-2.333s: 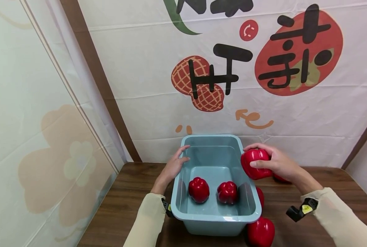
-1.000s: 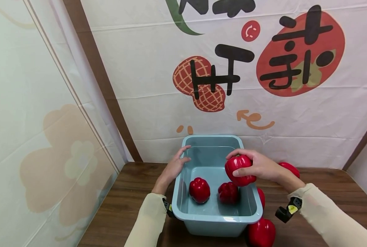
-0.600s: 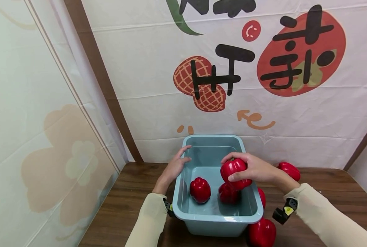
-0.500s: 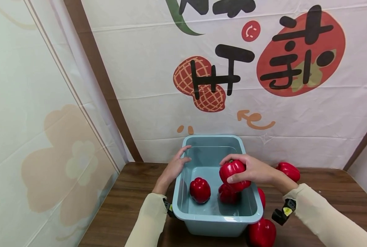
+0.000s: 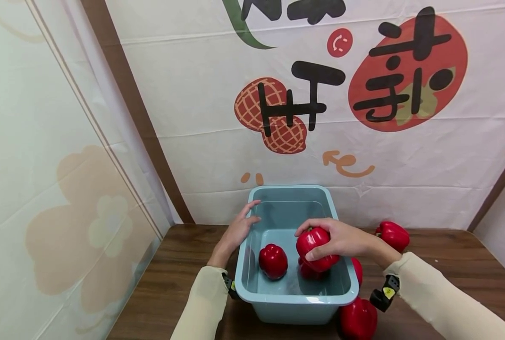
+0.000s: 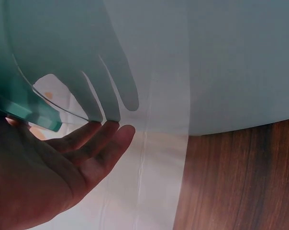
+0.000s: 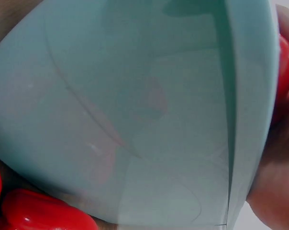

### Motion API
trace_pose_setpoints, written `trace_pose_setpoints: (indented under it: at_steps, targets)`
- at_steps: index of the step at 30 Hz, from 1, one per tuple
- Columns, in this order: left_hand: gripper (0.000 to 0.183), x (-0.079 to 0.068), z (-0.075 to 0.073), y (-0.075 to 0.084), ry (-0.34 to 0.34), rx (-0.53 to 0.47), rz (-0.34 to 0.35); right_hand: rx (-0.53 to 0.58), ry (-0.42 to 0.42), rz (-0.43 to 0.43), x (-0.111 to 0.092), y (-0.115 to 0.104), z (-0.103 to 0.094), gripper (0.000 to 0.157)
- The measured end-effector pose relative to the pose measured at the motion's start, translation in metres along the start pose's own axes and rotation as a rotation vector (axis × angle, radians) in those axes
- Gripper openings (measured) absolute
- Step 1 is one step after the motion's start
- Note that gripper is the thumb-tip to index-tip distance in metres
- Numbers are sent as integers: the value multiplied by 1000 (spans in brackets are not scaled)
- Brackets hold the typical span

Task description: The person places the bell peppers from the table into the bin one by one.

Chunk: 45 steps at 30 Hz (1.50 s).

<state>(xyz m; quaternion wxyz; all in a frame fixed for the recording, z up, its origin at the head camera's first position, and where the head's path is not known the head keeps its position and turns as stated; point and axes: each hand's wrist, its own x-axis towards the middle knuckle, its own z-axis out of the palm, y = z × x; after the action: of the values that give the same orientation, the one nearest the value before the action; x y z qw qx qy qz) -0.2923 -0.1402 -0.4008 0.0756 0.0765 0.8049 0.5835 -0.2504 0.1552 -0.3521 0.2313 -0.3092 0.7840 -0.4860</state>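
In the head view a light blue plastic tub [image 5: 292, 299] stands on the table. My right hand [image 5: 339, 238] is inside its right part, gripping a glossy red bell pepper [image 5: 314, 245] with thumb and fingers. Directly beneath sits a second bell pepper [image 5: 309, 271], mostly hidden by the held one; whether they touch I cannot tell. Another bell pepper [image 5: 273, 261] lies on the tub floor to the left. My left hand [image 5: 237, 231] holds the tub's left rim; the left wrist view shows several fingertips [image 6: 127, 132] against the outer wall.
Right of the tub lie three more bell peppers: one at the back [image 5: 393, 235], one [image 5: 357, 270] partly behind the wall, one near the front [image 5: 358, 319]. The wooden table [image 5: 172, 283] meets a printed cloth backdrop [image 5: 210, 141] behind the tub.
My right hand has carried the bell pepper from beyond the right rim, leftward and down into the tub, over the pepper there. My left hand stays on the rim.
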Motion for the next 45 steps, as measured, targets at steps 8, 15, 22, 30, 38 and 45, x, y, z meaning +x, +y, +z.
trace_pose_setpoints:
  at_steps: [8,15,22,30,38,45]
  targets:
    - [53,-5,-2,6,-27,-19,-8,-45,-39,14,3,1,3,57]
    - [54,-6,-2,11,-40,-28,-10,-84,-69,10,3,1,3,58]
    - [51,-2,1,2,-12,-24,3,-99,-86,14,2,1,3,61]
    - [52,0,-1,3,-24,-36,-15,-134,-87,42,2,1,4,63]
    - [54,-18,-2,29,-55,-10,-22,-141,-118,37,4,2,5,63]
    - [54,-24,-2,36,-58,-11,-23,-156,-121,24,4,3,6,62]
